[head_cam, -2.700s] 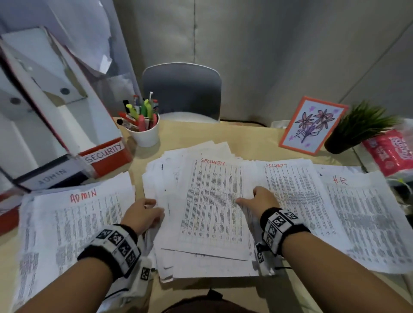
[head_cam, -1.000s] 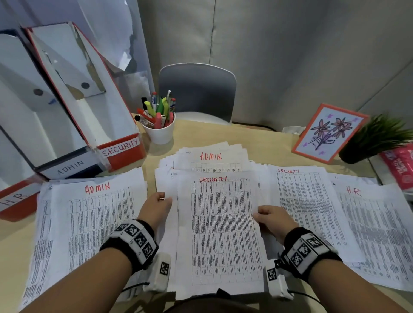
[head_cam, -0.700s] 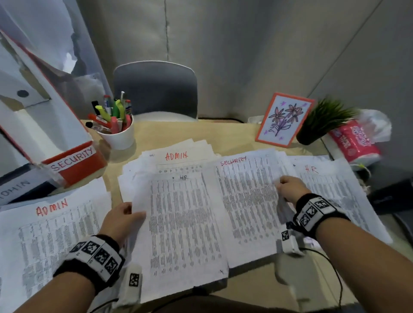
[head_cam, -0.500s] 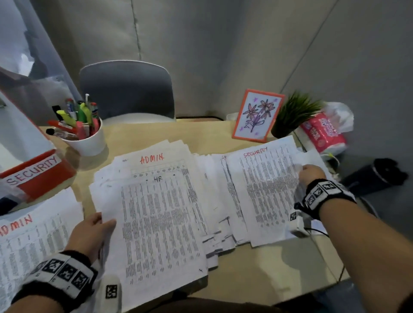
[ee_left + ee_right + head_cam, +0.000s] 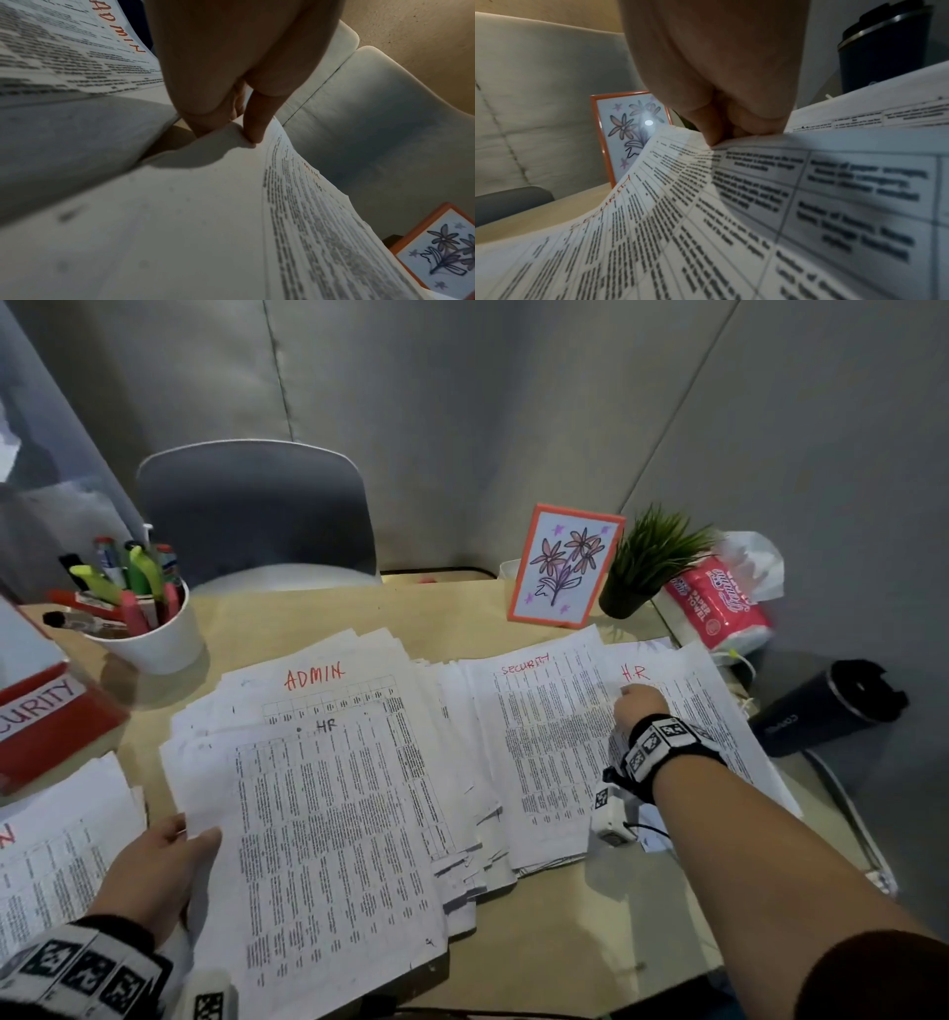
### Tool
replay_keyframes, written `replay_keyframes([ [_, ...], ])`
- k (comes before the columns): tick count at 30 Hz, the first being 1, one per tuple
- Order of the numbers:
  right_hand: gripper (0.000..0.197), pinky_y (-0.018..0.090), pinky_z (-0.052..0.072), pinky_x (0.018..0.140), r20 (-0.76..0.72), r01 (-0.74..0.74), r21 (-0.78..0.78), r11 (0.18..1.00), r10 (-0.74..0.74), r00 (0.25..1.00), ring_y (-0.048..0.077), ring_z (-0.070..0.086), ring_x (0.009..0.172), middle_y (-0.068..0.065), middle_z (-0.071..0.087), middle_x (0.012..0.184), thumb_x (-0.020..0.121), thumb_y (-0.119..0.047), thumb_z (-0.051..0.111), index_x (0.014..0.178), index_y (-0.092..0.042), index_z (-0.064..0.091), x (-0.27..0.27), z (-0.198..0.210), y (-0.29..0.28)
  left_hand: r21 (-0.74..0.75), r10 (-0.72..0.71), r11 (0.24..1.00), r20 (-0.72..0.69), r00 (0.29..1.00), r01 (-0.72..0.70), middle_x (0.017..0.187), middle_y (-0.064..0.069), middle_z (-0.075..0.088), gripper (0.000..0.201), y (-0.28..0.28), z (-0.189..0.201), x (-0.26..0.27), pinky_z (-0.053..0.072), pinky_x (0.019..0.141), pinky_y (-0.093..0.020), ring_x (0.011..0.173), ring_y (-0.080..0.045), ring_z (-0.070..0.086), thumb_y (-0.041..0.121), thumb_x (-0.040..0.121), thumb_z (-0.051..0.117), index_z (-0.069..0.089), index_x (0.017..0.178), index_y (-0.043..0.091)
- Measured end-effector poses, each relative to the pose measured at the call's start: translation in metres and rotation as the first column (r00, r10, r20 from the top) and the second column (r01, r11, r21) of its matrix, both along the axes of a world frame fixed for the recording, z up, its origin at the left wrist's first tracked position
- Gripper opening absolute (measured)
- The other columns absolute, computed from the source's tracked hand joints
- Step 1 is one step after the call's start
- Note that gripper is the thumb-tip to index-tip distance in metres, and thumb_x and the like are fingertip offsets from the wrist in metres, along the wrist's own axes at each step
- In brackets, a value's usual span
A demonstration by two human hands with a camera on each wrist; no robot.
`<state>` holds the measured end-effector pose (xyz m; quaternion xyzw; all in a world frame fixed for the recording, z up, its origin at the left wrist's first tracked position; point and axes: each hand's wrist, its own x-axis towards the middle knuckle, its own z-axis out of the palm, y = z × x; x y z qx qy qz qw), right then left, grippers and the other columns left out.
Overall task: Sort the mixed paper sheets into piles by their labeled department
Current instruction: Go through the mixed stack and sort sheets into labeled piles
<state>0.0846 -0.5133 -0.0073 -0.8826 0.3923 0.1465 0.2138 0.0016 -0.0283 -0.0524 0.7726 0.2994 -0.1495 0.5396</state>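
At right of centre in the head view, the right hand [image 5: 637, 706] kept a closed grip on the edge of a SECURITY sheet [image 5: 544, 737] bowed over the SECURITY pile, overlapping the H.R pile [image 5: 719, 706] at far right. The left hand [image 5: 159, 870] pinched the near-left edge of the mixed stack [image 5: 328, 814], topped by an HR sheet, at lower centre of the bench [image 5: 565, 942]. The sheet risked sliding onto the H.R pile, and the loosely fanned stack risked spilling off the bench's near edge.

From your seat, the mixed stack [image 5: 328, 793] lies at 12 o'clock, the SECURITY pile [image 5: 544, 742] at 1, the HR pile [image 5: 719, 706] at 2, the pen cup [image 5: 154, 639] at 10, and the ADMIN pile [image 5: 56, 860] at 9.
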Motion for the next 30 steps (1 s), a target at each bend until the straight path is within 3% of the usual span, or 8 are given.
replay_keyframes([
  [4, 0.043, 0.038, 0.042, 0.101, -0.034, -0.041, 0.042, 0.998, 0.043, 0.999, 0.034, 0.049, 0.123, 0.015, 0.05, 0.139, 0.094, 0.001, 0.035, 0.133, -0.004, 0.052, -0.001, -0.008, 0.011, -0.056, 0.012, 0.998, -0.03, 0.999, -0.014, 0.124, -0.025, 0.056, 0.029, -0.001, -0.003, 0.003, 0.038, 0.102, -0.045, 0.113, -0.043, 0.052, 0.009, 0.096, 0.053, 0.052, 0.121, -0.007],
  [10, 0.059, 0.046, 0.033, 0.104, -0.051, -0.114, -0.188, 0.976, 0.106, 0.993, 0.036, 0.033, 0.129, 0.016, 0.031, 0.144, 0.09, -0.013, 0.043, 0.146, -0.018, 0.027, -0.012, -0.006, 0.027, -0.19, 0.073, 0.979, -0.018, 0.997, -0.075, 0.06, -0.006, 0.048, 0.016, -0.015, 0.016, -0.001, 0.032, 0.051, -0.029, 0.053, -0.019, 0.047, -0.004, 0.094, 0.047, 0.051, 0.08, 0.001],
  [13, 0.056, 0.044, 0.029, 0.107, 0.148, -0.173, -0.183, 0.968, 0.201, 0.968, 0.032, 0.031, 0.13, 0.011, 0.034, 0.144, 0.088, -0.013, 0.046, 0.143, -0.019, 0.037, -0.02, -0.009, 0.054, -0.257, 0.09, 0.961, -0.043, 0.995, -0.098, 0.087, -0.018, 0.06, 0.009, -0.008, 0.007, 0.003, 0.045, 0.066, -0.034, 0.078, -0.031, 0.057, -0.008, 0.091, 0.048, 0.057, 0.092, -0.005],
  [15, 0.044, 0.041, 0.032, 0.107, 0.282, -0.282, -0.079, 0.956, 0.292, 0.914, 0.028, 0.036, 0.128, 0.009, 0.042, 0.138, 0.089, -0.014, 0.049, 0.133, -0.019, 0.05, -0.03, -0.013, 0.086, -0.253, 0.063, 0.964, -0.058, 0.996, -0.076, 0.096, -0.023, 0.062, 0.01, -0.002, 0.002, 0.004, 0.048, 0.074, -0.04, 0.091, -0.04, 0.06, -0.01, 0.087, 0.052, 0.058, 0.094, -0.01],
  [19, 0.042, 0.025, 0.044, 0.091, 0.324, -0.462, 0.329, 0.824, 0.361, 0.875, 0.014, 0.052, 0.107, -0.001, 0.049, 0.119, 0.087, -0.025, 0.065, 0.127, -0.019, 0.054, -0.055, -0.017, 0.154, -0.208, -0.044, 0.978, -0.063, 0.997, 0.03, 0.063, -0.013, 0.06, 0.032, 0.004, 0.0, -0.001, 0.039, 0.061, -0.029, 0.068, -0.026, 0.053, -0.016, 0.079, 0.052, 0.07, 0.06, 0.003],
  [22, 0.056, 0.025, 0.047, 0.085, 0.284, -0.516, 0.461, 0.721, 0.431, 0.856, 0.014, 0.053, 0.099, -0.003, 0.053, 0.109, 0.077, -0.024, 0.076, 0.128, -0.018, 0.052, -0.06, -0.02, 0.182, -0.267, -0.011, 0.964, -0.039, 0.999, 0.0, 0.078, -0.015, 0.072, 0.032, 0.002, 0.008, -0.005, 0.049, 0.064, -0.029, 0.077, -0.029, 0.064, -0.014, 0.084, 0.051, 0.075, 0.07, 0.001],
  [25, 0.064, 0.036, 0.045, 0.1, 0.27, -0.436, 0.59, 0.68, 0.342, 0.9, 0.016, 0.053, 0.11, -0.002, 0.056, 0.118, 0.072, -0.011, 0.079, 0.13, -0.017, 0.053, -0.059, -0.025, 0.188, -0.331, 0.0, 0.944, -0.012, 1.0, -0.004, 0.094, -0.01, 0.073, 0.018, 0.002, 0.01, -0.007, 0.054, 0.068, -0.024, 0.09, -0.025, 0.067, -0.014, 0.083, 0.057, 0.073, 0.081, -0.006],
  [30, 0.026, 0.015, 0.044, 0.078, 0.38, -0.548, 0.51, 0.663, 0.398, 0.835, 0.008, 0.056, 0.092, 0.0, 0.055, 0.105, 0.067, 0.0, 0.08, 0.069, -0.024, 0.072, -0.067, -0.037, 0.184, -0.398, -0.023, 0.917, 0.001, 1.0, 0.021, 0.087, -0.009, 0.074, 0.02, 0.0, 0.018, -0.008, 0.052, 0.061, -0.022, 0.081, -0.024, 0.068, -0.013, 0.079, 0.055, 0.072, 0.076, -0.003],
])
